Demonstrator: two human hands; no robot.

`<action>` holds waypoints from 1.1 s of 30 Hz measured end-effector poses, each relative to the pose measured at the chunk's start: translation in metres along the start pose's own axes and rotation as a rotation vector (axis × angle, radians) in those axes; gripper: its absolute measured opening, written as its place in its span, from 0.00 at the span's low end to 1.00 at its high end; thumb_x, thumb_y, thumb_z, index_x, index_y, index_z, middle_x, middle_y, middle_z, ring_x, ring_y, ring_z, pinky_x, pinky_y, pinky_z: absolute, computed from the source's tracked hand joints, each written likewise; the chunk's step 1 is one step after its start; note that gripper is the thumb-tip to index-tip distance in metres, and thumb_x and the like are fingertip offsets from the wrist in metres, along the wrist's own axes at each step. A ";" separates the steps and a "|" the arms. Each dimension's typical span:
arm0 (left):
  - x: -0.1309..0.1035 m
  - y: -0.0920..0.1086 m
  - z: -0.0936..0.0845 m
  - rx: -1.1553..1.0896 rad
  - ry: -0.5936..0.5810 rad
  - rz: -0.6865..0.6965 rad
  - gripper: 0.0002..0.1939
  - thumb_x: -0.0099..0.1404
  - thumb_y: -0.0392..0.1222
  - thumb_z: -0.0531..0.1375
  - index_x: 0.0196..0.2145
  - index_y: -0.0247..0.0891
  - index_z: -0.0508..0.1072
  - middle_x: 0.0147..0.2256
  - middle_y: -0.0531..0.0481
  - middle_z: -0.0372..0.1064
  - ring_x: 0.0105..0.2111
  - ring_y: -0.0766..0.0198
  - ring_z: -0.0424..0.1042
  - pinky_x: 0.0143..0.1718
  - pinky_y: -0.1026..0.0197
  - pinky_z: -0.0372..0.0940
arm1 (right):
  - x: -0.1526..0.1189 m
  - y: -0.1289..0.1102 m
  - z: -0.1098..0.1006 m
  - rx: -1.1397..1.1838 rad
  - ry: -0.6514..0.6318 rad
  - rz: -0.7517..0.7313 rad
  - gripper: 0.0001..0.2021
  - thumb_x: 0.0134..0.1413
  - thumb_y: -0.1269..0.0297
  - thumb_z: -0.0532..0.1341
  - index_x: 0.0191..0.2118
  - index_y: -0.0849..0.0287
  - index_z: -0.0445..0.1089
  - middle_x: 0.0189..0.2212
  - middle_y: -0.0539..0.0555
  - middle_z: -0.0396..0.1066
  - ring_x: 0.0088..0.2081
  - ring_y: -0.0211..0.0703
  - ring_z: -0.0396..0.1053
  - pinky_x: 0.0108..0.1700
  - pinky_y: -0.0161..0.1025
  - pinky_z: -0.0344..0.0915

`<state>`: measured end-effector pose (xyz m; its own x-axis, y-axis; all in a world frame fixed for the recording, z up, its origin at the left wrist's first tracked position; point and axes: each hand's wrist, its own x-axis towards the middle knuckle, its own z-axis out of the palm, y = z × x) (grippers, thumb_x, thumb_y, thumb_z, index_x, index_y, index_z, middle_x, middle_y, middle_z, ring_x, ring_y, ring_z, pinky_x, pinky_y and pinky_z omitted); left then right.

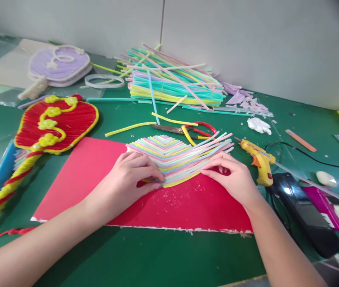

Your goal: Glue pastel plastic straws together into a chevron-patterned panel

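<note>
A striped panel of pastel pipe cleaners (pixel 169 157) laid in V-shaped rows sits on a red sheet (pixel 175 207). Its right-hand ends stick out unevenly. My left hand (pixel 133 173) pinches the lowest yellow pipe cleaner (pixel 175 182) at the panel's bottom left, thumb and forefinger together. At the right, my right hand (pixel 232 173) has thumb and fingertips closed on the panel's lower edge, by the same yellow strand. Red-handled scissors (pixel 169 129) lie just behind the panel, with loose yellow pipe cleaners around them.
A yellow glue gun (pixel 257 159) with a cord lies at right, beside a black device (pixel 307 215). Bundled pipe cleaners (pixel 175 87) are piled at the back wall. A red-and-yellow fan (pixel 58 123) and a purple fan (pixel 58 65) lie at left, near a tape roll (pixel 104 81).
</note>
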<state>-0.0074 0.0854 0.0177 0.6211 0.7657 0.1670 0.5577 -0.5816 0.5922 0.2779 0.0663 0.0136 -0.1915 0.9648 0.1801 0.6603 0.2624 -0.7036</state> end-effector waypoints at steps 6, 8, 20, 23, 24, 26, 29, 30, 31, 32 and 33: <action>0.000 -0.001 0.000 0.008 -0.010 -0.002 0.07 0.65 0.44 0.58 0.35 0.46 0.77 0.35 0.53 0.72 0.40 0.61 0.67 0.48 0.55 0.58 | -0.001 -0.001 0.000 -0.003 0.000 -0.006 0.03 0.53 0.62 0.65 0.31 0.54 0.74 0.30 0.50 0.67 0.30 0.38 0.63 0.31 0.38 0.62; 0.000 -0.001 0.000 0.007 -0.009 0.001 0.07 0.65 0.45 0.58 0.35 0.46 0.77 0.35 0.53 0.72 0.40 0.61 0.67 0.47 0.55 0.58 | -0.001 0.000 0.000 -0.010 -0.002 -0.008 0.03 0.53 0.62 0.65 0.32 0.54 0.75 0.30 0.50 0.67 0.29 0.38 0.63 0.32 0.38 0.61; 0.000 -0.002 0.001 0.009 0.002 -0.001 0.08 0.65 0.46 0.58 0.34 0.46 0.77 0.35 0.52 0.72 0.40 0.61 0.66 0.47 0.54 0.58 | -0.001 -0.001 -0.002 0.022 -0.009 0.007 0.04 0.53 0.60 0.65 0.32 0.53 0.75 0.31 0.51 0.68 0.32 0.40 0.66 0.34 0.39 0.64; 0.000 -0.002 0.002 0.016 -0.001 -0.005 0.08 0.65 0.46 0.57 0.34 0.46 0.77 0.35 0.52 0.72 0.40 0.60 0.66 0.46 0.54 0.58 | -0.001 -0.001 -0.002 0.022 -0.018 0.011 0.04 0.53 0.61 0.64 0.33 0.53 0.75 0.31 0.51 0.69 0.33 0.40 0.66 0.34 0.39 0.64; 0.000 -0.002 0.002 0.017 0.000 -0.006 0.08 0.65 0.46 0.57 0.34 0.46 0.77 0.35 0.52 0.72 0.40 0.60 0.66 0.46 0.55 0.58 | -0.001 0.000 -0.002 0.014 -0.020 0.010 0.04 0.54 0.61 0.64 0.34 0.53 0.75 0.31 0.51 0.69 0.32 0.40 0.66 0.34 0.40 0.64; 0.000 -0.002 0.002 0.014 0.004 -0.005 0.08 0.65 0.46 0.57 0.34 0.46 0.77 0.35 0.52 0.72 0.40 0.60 0.66 0.46 0.55 0.57 | -0.001 0.000 -0.001 0.005 -0.020 0.002 0.04 0.54 0.61 0.64 0.33 0.53 0.75 0.30 0.51 0.69 0.31 0.40 0.65 0.33 0.39 0.63; -0.001 -0.002 0.003 0.005 0.020 0.003 0.07 0.65 0.45 0.58 0.34 0.46 0.77 0.35 0.53 0.72 0.40 0.60 0.66 0.46 0.55 0.57 | -0.001 0.000 -0.002 0.014 -0.015 -0.002 0.04 0.54 0.62 0.64 0.34 0.53 0.76 0.30 0.51 0.69 0.30 0.39 0.65 0.32 0.38 0.63; 0.000 -0.002 0.003 0.004 0.024 0.005 0.07 0.64 0.45 0.58 0.34 0.46 0.77 0.35 0.53 0.71 0.40 0.60 0.66 0.45 0.56 0.57 | -0.001 0.000 -0.002 0.015 -0.015 0.000 0.03 0.54 0.62 0.64 0.34 0.53 0.75 0.30 0.50 0.69 0.30 0.38 0.64 0.32 0.38 0.62; 0.000 -0.002 0.002 0.002 0.024 0.007 0.07 0.64 0.45 0.58 0.34 0.46 0.77 0.35 0.53 0.71 0.40 0.60 0.67 0.45 0.56 0.57 | -0.001 -0.001 -0.002 0.016 -0.015 0.003 0.03 0.54 0.63 0.64 0.34 0.53 0.75 0.30 0.50 0.69 0.30 0.38 0.64 0.31 0.38 0.62; 0.000 -0.002 0.002 0.002 0.023 0.007 0.07 0.65 0.45 0.58 0.34 0.46 0.77 0.35 0.53 0.71 0.40 0.60 0.67 0.45 0.55 0.57 | -0.001 -0.001 -0.002 0.017 -0.013 0.007 0.03 0.54 0.63 0.64 0.34 0.53 0.75 0.30 0.50 0.68 0.29 0.37 0.64 0.31 0.38 0.62; 0.000 -0.002 0.002 0.002 0.019 0.006 0.07 0.65 0.45 0.58 0.34 0.46 0.77 0.35 0.53 0.72 0.40 0.60 0.67 0.46 0.55 0.57 | 0.000 -0.001 -0.002 0.020 -0.010 0.011 0.03 0.54 0.63 0.64 0.33 0.53 0.75 0.30 0.50 0.68 0.29 0.37 0.63 0.31 0.37 0.62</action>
<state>-0.0073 0.0860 0.0147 0.6140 0.7672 0.1857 0.5553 -0.5870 0.5891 0.2787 0.0656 0.0159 -0.1919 0.9673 0.1656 0.6475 0.2516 -0.7193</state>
